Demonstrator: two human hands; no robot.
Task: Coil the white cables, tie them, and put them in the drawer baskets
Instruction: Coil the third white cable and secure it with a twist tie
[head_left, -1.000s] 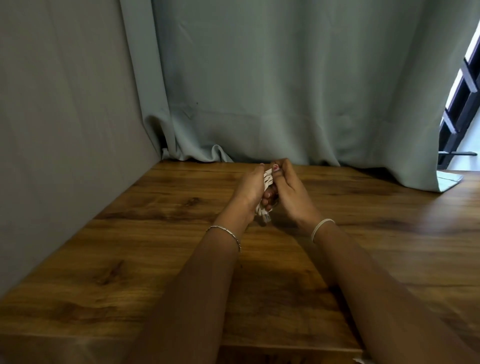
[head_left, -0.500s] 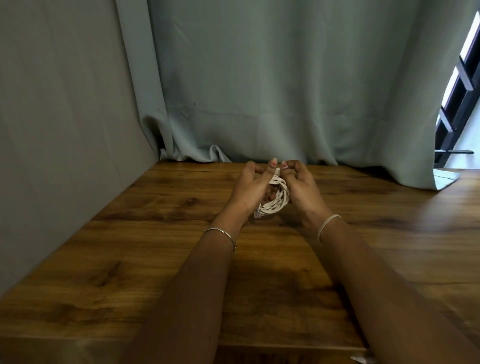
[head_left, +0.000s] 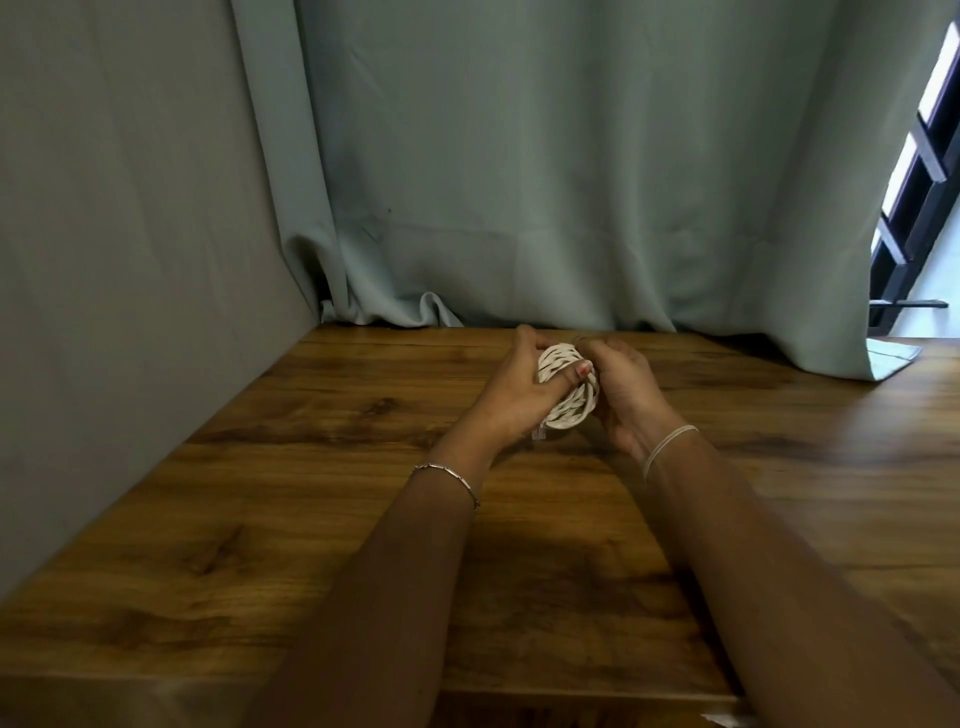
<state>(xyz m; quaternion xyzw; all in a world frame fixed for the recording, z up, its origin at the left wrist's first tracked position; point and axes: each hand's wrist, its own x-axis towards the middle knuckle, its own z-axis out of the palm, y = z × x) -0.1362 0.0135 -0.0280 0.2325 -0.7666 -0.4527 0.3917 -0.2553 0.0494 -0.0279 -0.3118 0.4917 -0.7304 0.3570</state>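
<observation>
A coiled white cable (head_left: 567, 400) is held just above the wooden table (head_left: 322, 519), between both hands near the far edge. My left hand (head_left: 514, 387) grips the coil from the left, its thumb lying across the loops. My right hand (head_left: 626, 389) curls around the coil's right side, fingertips at the top of the loops. A cable end with a plug hangs below the coil by my left palm. No drawer or basket is in view.
A grey-green curtain (head_left: 519, 182) hangs along the table's far edge and a grey wall (head_left: 130, 260) borders the left side. A dark window frame (head_left: 914, 208) shows at the far right. A white elastic band (head_left: 667, 444) sits on my right wrist.
The coil has turned from edge-on to a broad face toward me. My left thumb has come across its loops and both hands have closed tighter around it.
</observation>
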